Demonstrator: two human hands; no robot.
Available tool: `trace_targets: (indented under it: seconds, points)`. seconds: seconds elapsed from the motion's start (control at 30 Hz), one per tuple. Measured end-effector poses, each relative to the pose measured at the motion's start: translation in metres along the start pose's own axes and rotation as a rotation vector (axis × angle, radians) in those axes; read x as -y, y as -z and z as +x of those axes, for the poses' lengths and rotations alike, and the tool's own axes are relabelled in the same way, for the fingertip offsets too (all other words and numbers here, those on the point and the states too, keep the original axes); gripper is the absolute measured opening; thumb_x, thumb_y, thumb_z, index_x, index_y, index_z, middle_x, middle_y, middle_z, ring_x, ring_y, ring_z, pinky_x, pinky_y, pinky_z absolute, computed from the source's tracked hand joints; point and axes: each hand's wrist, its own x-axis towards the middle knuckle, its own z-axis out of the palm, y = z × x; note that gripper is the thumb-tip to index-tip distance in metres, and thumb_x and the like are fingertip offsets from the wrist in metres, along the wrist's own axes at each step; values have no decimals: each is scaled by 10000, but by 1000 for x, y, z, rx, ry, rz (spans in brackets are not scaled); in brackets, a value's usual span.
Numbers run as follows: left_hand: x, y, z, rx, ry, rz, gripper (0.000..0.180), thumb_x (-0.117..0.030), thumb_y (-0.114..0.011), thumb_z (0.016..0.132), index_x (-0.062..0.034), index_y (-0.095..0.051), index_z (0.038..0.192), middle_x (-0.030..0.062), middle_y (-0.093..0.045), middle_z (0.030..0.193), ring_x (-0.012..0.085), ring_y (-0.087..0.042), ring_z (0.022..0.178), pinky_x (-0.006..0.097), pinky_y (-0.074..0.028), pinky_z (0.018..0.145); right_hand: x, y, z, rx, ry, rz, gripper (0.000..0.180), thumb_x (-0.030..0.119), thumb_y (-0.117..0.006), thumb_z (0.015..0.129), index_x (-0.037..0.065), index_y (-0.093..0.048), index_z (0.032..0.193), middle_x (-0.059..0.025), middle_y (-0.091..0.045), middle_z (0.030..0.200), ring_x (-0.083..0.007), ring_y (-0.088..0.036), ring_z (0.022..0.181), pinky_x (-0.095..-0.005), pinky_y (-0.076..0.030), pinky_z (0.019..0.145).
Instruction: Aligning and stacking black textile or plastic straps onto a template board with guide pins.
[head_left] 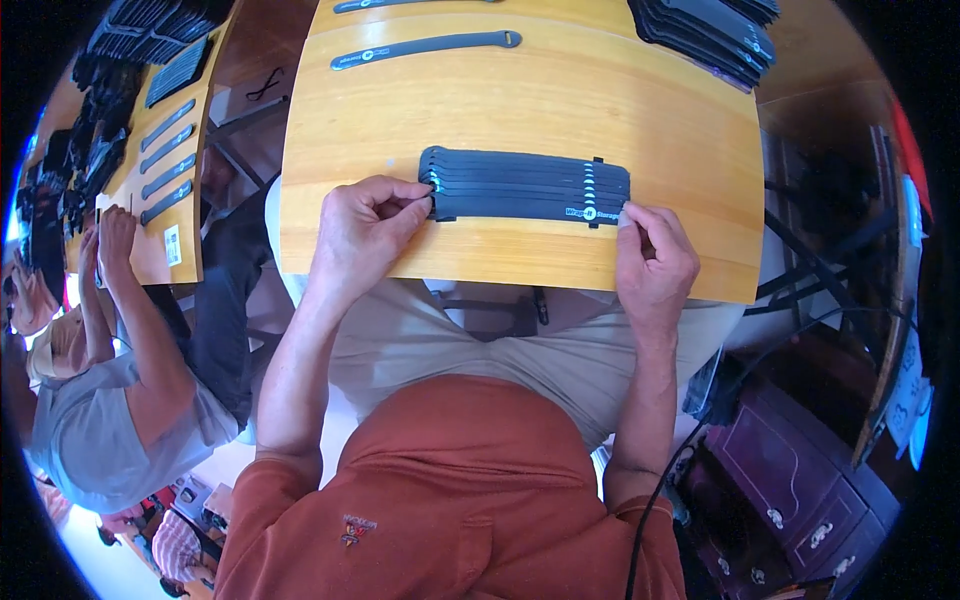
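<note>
An overlapping set of black storage straps (520,182) lies crosswise on the wooden table (350,120) in front of me, with pale printing near its right end. Small black tabs stick out above and below that end. My left hand (362,235) is closed, thumb and forefinger pinching the set's left end. At the lower right corner, my right hand (655,252) pinches the edge between thumb and fingers. Farther back lies a single black strap (430,48) with a slotted right end, and part of another strap (400,4) shows at the top rim.
A thick pile of black straps (700,40) sits at the table's far right corner. To the left, a co-worker (130,410) sits at another table (185,230) bearing several straps (167,175) in a row. A dark drawer cabinet (790,470) and a black cable (655,500) are at lower right.
</note>
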Motion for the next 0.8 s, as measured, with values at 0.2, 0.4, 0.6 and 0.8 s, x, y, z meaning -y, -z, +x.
trace_targets:
  seconds: [0.2,0.4,0.6,0.8]
  points:
    - [-1,2,0,7,25,33,162,-32,-749,918,39,-771,1062,45,-735,772,50,-620,659,221,-507,605,1,-1,0,-2,15,27,131,-25,-690,875,-11,-744,994,-158,-714,912,-300,-717,822,-364,-565,743]
    - [1,2,1,-4,24,55,161,-38,-755,910,37,-774,1051,54,-740,762,51,-629,661,228,-516,611,1,-2,-2,-3,15,24,128,-26,-689,874,-14,-743,989,-157,-713,908,-299,-715,821,-367,-566,743]
    - [0,3,0,-7,8,68,166,-38,-758,904,36,-775,1052,58,-748,776,53,-635,669,231,-523,624,3,-2,-1,-1,50,-4,123,-31,-682,873,-17,-739,981,-157,-712,904,-304,-714,822,-374,-568,744]
    - [-2,1,-1,-21,-9,102,170,-46,-768,902,34,-775,1052,65,-754,790,58,-653,695,231,-530,643,0,-3,0,-27,114,-53,125,-45,-666,866,-16,-731,969,-164,-707,914,-327,-709,831,-391,-570,756]
